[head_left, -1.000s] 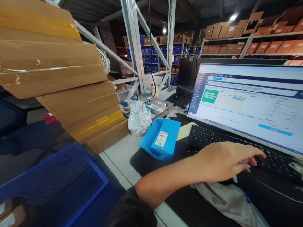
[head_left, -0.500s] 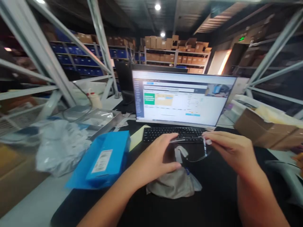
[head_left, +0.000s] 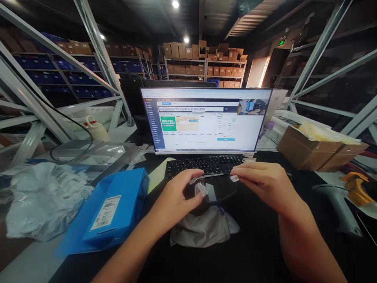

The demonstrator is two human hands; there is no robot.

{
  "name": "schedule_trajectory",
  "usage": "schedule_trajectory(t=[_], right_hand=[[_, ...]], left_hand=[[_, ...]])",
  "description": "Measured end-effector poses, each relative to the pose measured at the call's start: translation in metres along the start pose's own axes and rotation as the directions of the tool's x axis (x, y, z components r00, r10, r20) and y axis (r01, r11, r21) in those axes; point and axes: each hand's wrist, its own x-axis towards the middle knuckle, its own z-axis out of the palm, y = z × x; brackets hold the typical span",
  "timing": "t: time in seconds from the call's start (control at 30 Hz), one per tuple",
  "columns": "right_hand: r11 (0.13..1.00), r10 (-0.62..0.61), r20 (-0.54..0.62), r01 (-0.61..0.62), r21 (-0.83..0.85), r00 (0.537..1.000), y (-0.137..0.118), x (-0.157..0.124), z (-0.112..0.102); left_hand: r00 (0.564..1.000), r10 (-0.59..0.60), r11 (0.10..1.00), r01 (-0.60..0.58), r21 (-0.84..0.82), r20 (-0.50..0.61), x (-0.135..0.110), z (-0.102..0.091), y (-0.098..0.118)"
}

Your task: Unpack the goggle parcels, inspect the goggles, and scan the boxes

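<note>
Both my hands hold a pair of clear safety glasses [head_left: 216, 186] over the black desk mat [head_left: 253, 243], just in front of the keyboard [head_left: 203, 164]. My left hand [head_left: 176, 196] pinches the left end of the frame. My right hand [head_left: 262, 181] pinches the right end. Below the glasses lies a grey cloth pouch [head_left: 203, 230]. A blue box [head_left: 113, 210] with a white label sits to the left.
A monitor [head_left: 203, 120] stands behind the keyboard. A crumpled plastic bag [head_left: 41, 198] and a clear tray [head_left: 97, 155] lie at the left. An open cardboard box [head_left: 318, 147] and a barcode scanner [head_left: 338, 206] are at the right. Shelving with boxes fills the back.
The view swung from the left side to face the monitor. My right hand came in, and both hands took hold of the glasses and drew them slightly nearer.
</note>
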Motion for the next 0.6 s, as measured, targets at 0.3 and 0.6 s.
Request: schedule_trajectory(t=[0.3, 0.6], right_hand=[[0.879, 0.410, 0.279, -0.458, 0.133, 0.868, 0.054, -0.012, -0.017], [0.476, 0.879, 0.229, -0.801, -0.362, 0.419, 0.176, -0.048, 0.017]], left_hand=[[1.000, -0.002, 1.000, 0.002, 0.021, -0.026, 0.002, 0.002, 0.005], [0.997, -0.009, 0.996, 0.016, 0.086, -0.077, 0.005, 0.007, 0.000]])
